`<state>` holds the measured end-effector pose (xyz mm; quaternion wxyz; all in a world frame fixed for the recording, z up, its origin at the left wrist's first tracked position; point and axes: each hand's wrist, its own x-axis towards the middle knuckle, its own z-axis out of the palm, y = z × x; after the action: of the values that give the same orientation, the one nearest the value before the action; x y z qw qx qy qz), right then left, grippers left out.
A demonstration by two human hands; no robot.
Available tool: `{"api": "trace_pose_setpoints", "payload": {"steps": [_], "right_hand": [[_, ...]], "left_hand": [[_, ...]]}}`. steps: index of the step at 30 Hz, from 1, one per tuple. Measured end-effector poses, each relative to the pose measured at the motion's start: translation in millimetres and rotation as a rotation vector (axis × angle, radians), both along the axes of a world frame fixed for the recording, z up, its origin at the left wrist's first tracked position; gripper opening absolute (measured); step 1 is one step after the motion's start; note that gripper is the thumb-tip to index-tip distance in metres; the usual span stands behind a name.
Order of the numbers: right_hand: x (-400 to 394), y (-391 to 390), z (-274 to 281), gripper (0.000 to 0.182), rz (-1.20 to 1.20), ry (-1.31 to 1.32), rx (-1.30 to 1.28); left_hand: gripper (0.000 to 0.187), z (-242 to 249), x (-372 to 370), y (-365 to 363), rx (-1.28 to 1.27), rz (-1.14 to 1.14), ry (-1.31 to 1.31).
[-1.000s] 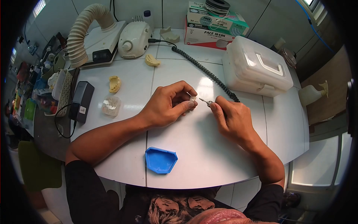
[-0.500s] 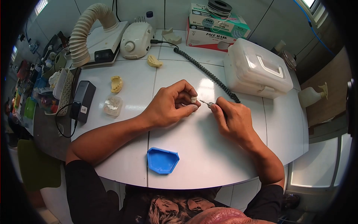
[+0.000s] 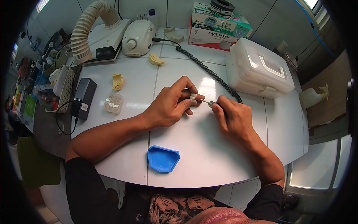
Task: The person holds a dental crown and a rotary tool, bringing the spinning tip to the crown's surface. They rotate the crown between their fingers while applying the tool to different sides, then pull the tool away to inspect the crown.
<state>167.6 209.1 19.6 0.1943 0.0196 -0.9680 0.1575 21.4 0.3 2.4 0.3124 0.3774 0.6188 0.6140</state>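
Observation:
My left hand (image 3: 167, 105) pinches a small off-white piece (image 3: 193, 96), possibly a dental one, between thumb and fingertips; the fingers cover much of it. My right hand (image 3: 235, 115) is closed around a rotary handpiece (image 3: 211, 104), with its metal nose and thin bur pointing left. The bur tip is right at the left fingertips, just beside the off-white piece. Most of the handpiece is hidden inside the right hand. Nearer my body lies a blue angular tray (image 3: 163, 159). Left of the left hand sits a small clear box (image 3: 113, 103).
Yellow dental casts (image 3: 118, 81) lie at the left and back. Behind them stand a white control unit (image 3: 138, 38) with a coiled black cord (image 3: 209, 71) and a ribbed hose (image 3: 82, 31). A white case (image 3: 261, 69) and face mask boxes (image 3: 216, 35) occupy the back right.
The bur has come closer to the left fingertips. My left fingers have shifted and turned the off-white piece a little. The whole view has moved slightly.

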Motion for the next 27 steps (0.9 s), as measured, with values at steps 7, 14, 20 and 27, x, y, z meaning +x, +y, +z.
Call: {"api": "trace_pose_setpoints", "payload": {"steps": [7, 14, 20, 27], "right_hand": [[0, -1, 1, 0.028, -0.046, 0.02, 0.047], [1, -2, 4, 0.03, -0.044, -0.039, 0.101], [1, -1, 3, 0.029, -0.017, -0.031, 0.081], [-1, 2, 2, 0.028, 0.007, -0.025, 0.041]], "left_hand": [[0.021, -3, -5, -2, -0.007, 0.016, 0.104], [0.023, -1, -3, -4, -0.015, 0.007, 0.19], [0.022, 0, -4, -3, -0.022, -0.025, 0.179], [0.021, -3, -4, -3, -0.006, 0.03, 0.208]]}}
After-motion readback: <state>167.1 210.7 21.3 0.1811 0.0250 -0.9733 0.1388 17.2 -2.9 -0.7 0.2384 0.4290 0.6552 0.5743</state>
